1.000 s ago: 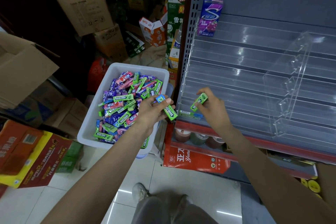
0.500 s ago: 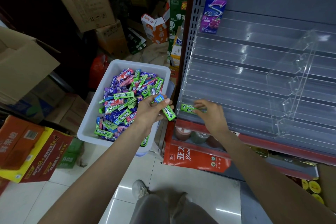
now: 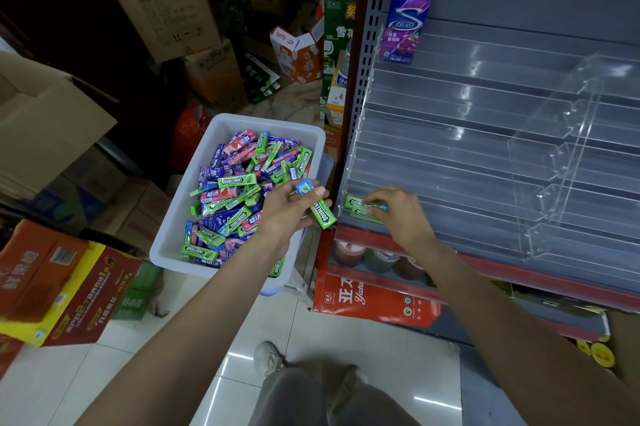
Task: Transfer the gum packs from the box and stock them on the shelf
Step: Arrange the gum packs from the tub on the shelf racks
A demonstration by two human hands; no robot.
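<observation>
Loads of mixed gum packs (image 3: 239, 204) piled in white box (image 3: 173, 235), left hand (image 3: 291, 209) gripping green pack (image 3: 323, 215), right hand (image 3: 401, 214) pinching green pack on shelf (image 3: 360, 204) in clear shelf (image 3: 450, 162) bottom row

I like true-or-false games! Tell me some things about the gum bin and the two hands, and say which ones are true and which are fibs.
1. The left hand holds a green Doublemint pack. True.
2. The white bin has only green packs in it. False: purple, pink and blue packs are mixed in too.
3. The right hand is at the bottom row of the clear shelf, its fingers on green packs there. True.
4. The purple gum box lies in the bin. False: it stands at the shelf's top left.
5. Every shelf row is full. False: most rows look bare.
</observation>
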